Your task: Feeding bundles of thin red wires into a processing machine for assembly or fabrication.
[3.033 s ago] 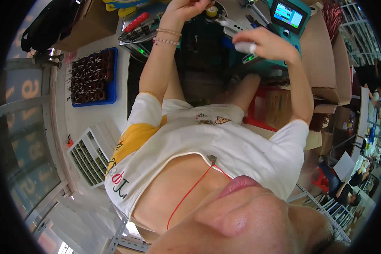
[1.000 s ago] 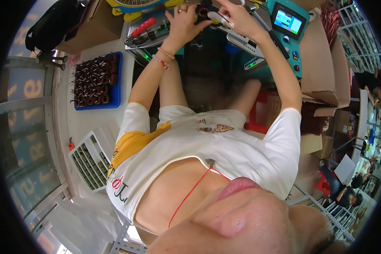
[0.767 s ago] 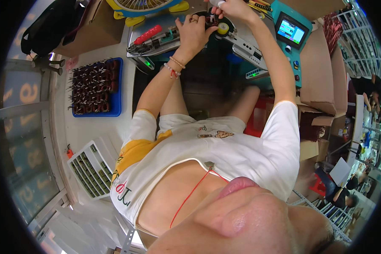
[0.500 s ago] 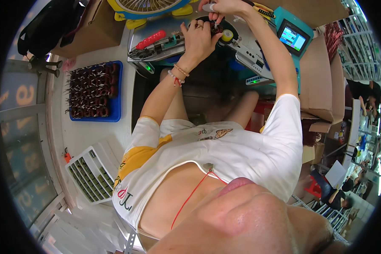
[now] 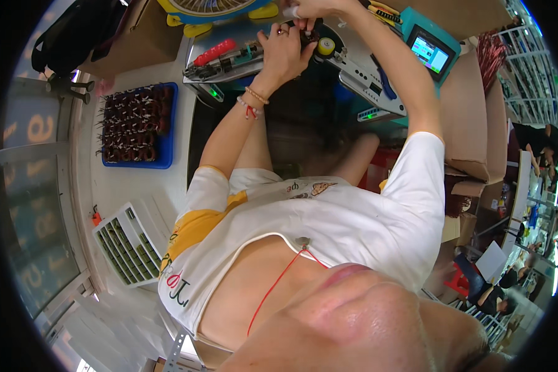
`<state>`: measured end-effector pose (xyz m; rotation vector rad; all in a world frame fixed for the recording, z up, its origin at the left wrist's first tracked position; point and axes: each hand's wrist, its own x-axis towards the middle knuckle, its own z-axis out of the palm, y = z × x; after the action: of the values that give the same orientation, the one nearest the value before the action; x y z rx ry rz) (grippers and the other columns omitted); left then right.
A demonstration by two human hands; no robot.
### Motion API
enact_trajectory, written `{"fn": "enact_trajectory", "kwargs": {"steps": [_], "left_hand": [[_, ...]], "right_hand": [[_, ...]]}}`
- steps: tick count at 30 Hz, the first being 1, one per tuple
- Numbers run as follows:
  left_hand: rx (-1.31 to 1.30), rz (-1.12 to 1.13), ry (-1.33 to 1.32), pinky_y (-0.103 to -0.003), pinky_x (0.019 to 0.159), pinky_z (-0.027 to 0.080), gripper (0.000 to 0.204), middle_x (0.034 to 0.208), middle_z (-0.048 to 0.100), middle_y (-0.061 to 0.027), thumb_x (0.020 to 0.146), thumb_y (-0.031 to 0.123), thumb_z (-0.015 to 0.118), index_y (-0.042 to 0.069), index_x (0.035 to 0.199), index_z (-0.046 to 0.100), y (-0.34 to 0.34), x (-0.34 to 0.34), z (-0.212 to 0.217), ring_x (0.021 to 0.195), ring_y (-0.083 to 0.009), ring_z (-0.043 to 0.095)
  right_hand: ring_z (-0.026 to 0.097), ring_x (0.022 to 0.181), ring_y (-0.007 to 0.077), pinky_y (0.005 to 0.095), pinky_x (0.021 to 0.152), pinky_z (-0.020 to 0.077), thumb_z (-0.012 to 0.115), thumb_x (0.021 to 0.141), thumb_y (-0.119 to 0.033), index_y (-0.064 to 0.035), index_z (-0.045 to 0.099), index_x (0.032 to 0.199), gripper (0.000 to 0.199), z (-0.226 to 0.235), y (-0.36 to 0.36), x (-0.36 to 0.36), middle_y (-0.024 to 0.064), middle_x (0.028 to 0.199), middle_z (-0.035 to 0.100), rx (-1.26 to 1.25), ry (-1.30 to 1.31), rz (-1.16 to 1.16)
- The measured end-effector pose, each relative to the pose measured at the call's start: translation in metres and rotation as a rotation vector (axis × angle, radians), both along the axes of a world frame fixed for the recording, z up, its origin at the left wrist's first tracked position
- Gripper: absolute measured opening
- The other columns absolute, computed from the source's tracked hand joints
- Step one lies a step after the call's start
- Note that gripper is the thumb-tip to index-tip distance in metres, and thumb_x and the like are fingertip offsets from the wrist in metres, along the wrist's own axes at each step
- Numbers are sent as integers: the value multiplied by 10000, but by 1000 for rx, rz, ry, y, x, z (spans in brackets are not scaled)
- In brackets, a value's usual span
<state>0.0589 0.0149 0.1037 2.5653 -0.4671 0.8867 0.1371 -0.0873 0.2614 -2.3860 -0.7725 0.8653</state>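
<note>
At the bench's far side my left hand (image 5: 284,57) curls its thumb and fingers around a small dark brown wire-wound coil (image 5: 307,37), seated in the winding machine beside a yellow roller (image 5: 326,46). My right hand (image 5: 316,8) reaches in from above, its fingers pinched together at the coil's far edge. What those fingertips grip is too small to make out. A white cover (image 5: 293,12) wraps one right finger. The machine's grey arm (image 5: 363,77) extends right of the roller. Left of my left hand lies a red-handled tool (image 5: 215,52) on the machine's metal part.
A blue tray (image 5: 172,136) of several dark coils sits on the white table at left, near a white slotted rack (image 5: 128,245). The teal controller (image 5: 430,52) stands right, beside cardboard boxes (image 5: 468,115). A blue-and-yellow fan (image 5: 220,12) is at the back. Other people work far right.
The view has shifted slightly, so hands and bench sit a little further left. My right fingers have come down closer to the coil. The left hand keeps its hold.
</note>
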Motion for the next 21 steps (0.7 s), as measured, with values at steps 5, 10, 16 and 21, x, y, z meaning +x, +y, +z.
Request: {"fn": "enact_trajectory", "kwargs": {"steps": [5,10,16,21], "left_hand": [[-228,-6,-170,-662,972,345,397,1108,570,-194,847,247,732,9,1117,565,-9,-23,-5,1136,-413,489],[-935,-33,495,-453,995,410,521,1234,539,-241,816,148,708,-33,1264,511,-39,-61,-105,1167,-400,507],[-603,-83,317,-423,995,443,526,1208,598,-227,782,157,732,-27,1222,508,-55,-5,-112,1155,-374,565],[-1037,-746,1048,-360,864,551,139,927,680,-117,880,140,626,18,946,613,-53,-41,-18,900,-256,677]], "right_hand": [[692,663,213,329,540,562,642,755,-76,-40,344,1499,802,27,-96,-78,141,772,655,-531,-234,92],[647,616,134,277,539,508,639,931,-228,-31,580,1262,390,18,-203,-165,87,728,628,-53,66,-147],[643,707,266,366,650,497,628,947,-212,-30,600,1198,312,-16,-216,-238,152,827,681,-40,48,-90],[642,790,321,393,713,500,626,944,-231,-20,623,1165,306,-32,-216,-242,173,921,692,2,25,-42]]}}
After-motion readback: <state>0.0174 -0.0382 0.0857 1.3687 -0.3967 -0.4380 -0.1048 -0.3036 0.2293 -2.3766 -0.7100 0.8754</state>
